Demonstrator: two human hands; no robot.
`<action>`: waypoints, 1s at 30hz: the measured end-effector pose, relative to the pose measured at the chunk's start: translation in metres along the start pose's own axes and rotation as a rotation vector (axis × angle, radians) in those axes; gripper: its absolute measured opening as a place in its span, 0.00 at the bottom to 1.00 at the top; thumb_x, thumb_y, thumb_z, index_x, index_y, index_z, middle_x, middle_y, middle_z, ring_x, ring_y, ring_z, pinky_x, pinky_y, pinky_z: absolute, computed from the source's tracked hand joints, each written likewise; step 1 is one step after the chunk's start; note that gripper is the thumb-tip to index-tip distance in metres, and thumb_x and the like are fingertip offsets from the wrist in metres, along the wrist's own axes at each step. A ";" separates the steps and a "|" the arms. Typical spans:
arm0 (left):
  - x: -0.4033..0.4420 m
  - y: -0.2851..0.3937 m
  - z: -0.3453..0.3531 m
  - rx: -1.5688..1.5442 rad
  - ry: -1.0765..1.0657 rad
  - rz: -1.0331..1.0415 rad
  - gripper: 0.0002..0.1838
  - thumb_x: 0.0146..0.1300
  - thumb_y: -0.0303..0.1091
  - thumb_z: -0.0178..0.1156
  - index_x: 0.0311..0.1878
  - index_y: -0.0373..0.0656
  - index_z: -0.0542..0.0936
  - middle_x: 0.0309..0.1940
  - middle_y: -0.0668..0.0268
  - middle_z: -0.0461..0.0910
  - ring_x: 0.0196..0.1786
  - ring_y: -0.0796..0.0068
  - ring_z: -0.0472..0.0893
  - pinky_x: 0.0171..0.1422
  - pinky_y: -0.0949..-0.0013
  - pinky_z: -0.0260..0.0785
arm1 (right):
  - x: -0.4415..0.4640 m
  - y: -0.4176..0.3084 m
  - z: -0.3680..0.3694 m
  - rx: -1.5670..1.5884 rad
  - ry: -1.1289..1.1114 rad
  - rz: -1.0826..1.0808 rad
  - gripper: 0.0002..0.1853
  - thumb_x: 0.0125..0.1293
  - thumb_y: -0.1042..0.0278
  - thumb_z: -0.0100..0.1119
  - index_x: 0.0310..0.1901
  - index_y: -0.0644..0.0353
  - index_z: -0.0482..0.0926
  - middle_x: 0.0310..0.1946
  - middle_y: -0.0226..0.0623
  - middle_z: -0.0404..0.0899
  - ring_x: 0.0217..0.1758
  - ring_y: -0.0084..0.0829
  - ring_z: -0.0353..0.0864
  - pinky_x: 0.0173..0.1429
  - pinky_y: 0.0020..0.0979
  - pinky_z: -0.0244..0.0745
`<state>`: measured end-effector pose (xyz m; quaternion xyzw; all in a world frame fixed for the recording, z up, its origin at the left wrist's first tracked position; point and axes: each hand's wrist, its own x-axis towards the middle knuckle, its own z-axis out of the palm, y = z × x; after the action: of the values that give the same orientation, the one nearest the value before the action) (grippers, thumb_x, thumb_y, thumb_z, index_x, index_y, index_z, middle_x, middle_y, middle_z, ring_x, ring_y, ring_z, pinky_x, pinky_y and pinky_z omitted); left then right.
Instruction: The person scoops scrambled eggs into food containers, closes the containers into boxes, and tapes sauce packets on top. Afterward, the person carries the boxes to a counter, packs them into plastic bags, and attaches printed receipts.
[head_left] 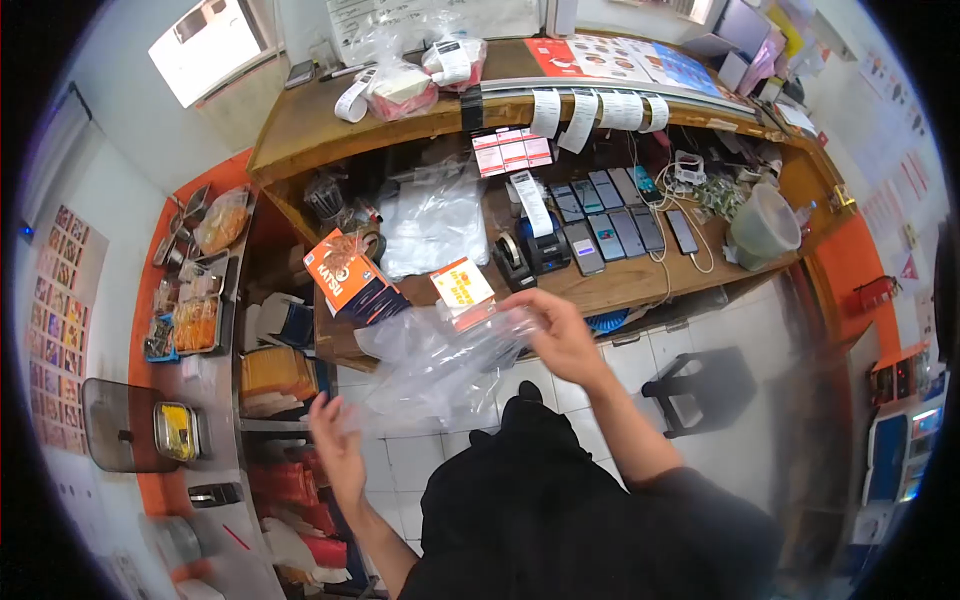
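A clear plastic bag point(440, 375) hangs in front of my body, over the counter's front edge. Its upper right edge is pinched in the fingers of my right hand point(555, 335). To the bag's lower left, my left hand point(338, 450) is spread with its fingers apart, somewhat blurred, and holds nothing. Just behind the bag lie a white and yellow card point(463, 286) and, to its left, an orange box marked KATSU point(340, 272) beside dark blue packets point(375, 303). Flat clear bags point(432, 225) are stacked further back on the counter.
Several phones point(607, 235) with cables lie on the counter's right part, near a tape dispenser point(512, 262) and a plastic tub point(765, 228). Wrapped packages point(400, 90) stand on the upper shelf. A stool point(690, 390) is at the right. Food trays point(200, 310) line the left side.
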<state>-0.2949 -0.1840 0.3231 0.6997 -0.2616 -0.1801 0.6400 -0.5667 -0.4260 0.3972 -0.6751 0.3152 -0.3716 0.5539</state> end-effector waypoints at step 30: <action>0.038 0.117 0.214 -0.452 -0.346 -0.259 0.48 0.62 0.14 0.53 0.83 0.52 0.49 0.49 0.56 0.80 0.38 0.72 0.80 0.36 0.71 0.75 | 0.134 0.138 0.044 -0.592 -1.067 -0.008 0.18 0.59 0.59 0.67 0.42 0.68 0.85 0.54 0.62 0.79 0.55 0.52 0.81 0.53 0.48 0.76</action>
<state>-0.4059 -0.3830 0.4169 0.5263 -0.2284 -0.4301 0.6970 -0.4605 -0.5413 0.2770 -0.8946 0.0815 0.1192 0.4228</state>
